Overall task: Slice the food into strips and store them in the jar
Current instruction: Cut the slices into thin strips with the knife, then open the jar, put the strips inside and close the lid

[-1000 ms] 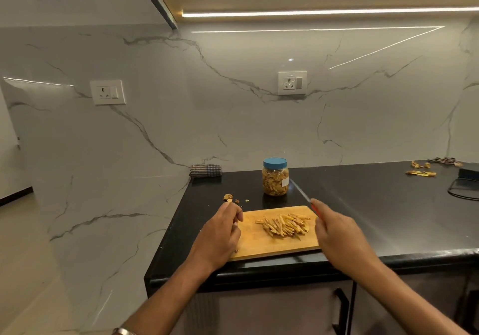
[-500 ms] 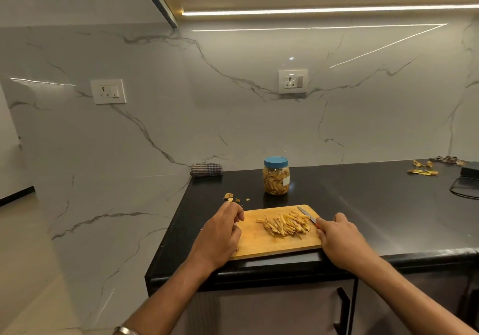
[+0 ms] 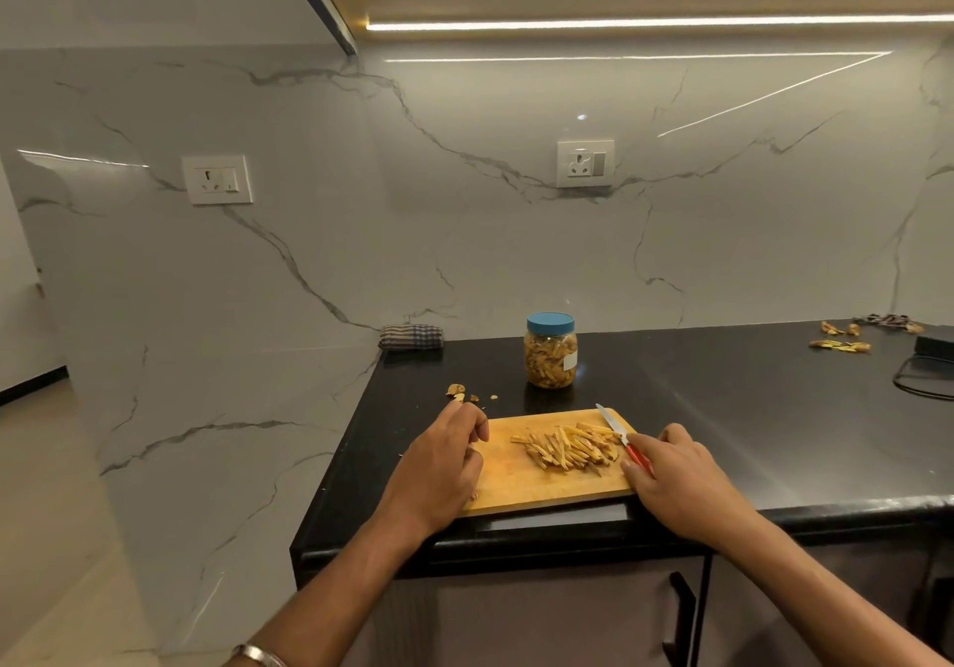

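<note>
My right hand [image 3: 681, 475] is gripping the red handle of the knife [image 3: 622, 438], whose long axis is running diagonally, tip pointing away and left over the cutting board [image 3: 521, 486]. The strips [image 3: 568, 448] are lying heaped mid-board, mostly slanting the other way. My left hand [image 3: 444, 465] is resting, fingers curled, on the board's left end. The lidded jar [image 3: 551, 350] is standing behind on the counter [image 3: 722, 408].

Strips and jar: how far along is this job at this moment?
Done: a pile of cut strips lies on the board, and the jar behind it already holds strips, with its blue lid on. In hand: the right hand holds the knife by the pile; the left hand rests at the board's left edge. Left: open the jar and move this pile in.
</note>
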